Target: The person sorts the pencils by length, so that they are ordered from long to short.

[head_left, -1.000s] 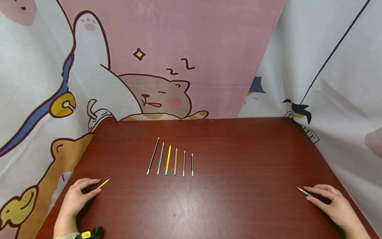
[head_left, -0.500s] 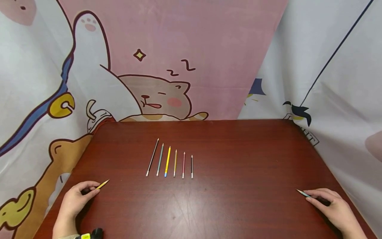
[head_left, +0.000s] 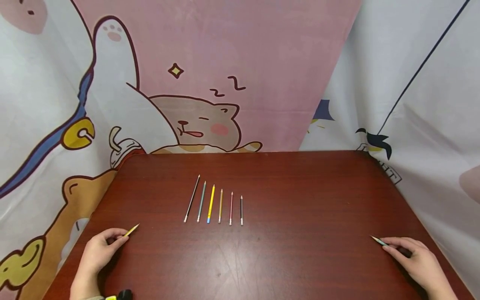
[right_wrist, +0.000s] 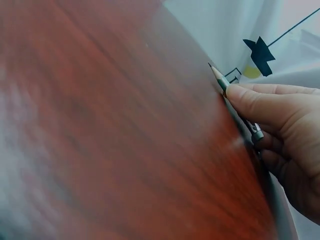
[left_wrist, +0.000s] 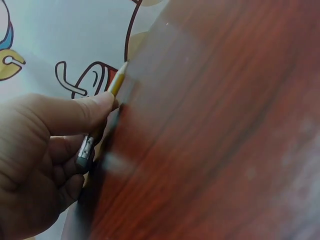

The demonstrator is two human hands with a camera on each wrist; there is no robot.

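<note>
At the table's left side my left hand [head_left: 98, 252] pinches a short yellow pencil [left_wrist: 118, 84] between thumb and fingers. Its sharpened tip points away from me, and its eraser end shows below the thumb in the left wrist view. My right hand [head_left: 414, 258], at the right side, pinches a short green pencil [right_wrist: 223, 82] the same way, its dark tip angled inward and its metal eraser end showing under the fingers. Between the hands, left of the middle, several pencils lie in a row from longest to shortest, from a black pencil [head_left: 192, 198] to a short black pencil [head_left: 241, 210].
In the row also lie a teal pencil [head_left: 201, 201], a bright yellow pencil [head_left: 211, 204], a gold pencil [head_left: 220, 206] and a red pencil [head_left: 231, 208]. They rest on a glossy brown table [head_left: 300, 200]. A cartoon-printed cloth [head_left: 277, 75] hangs behind and beside it.
Both hands stay almost in place, each still pinching its pencil. The whole head view has shifted slightly, with the table a little lower. The row of pencils is unchanged.
</note>
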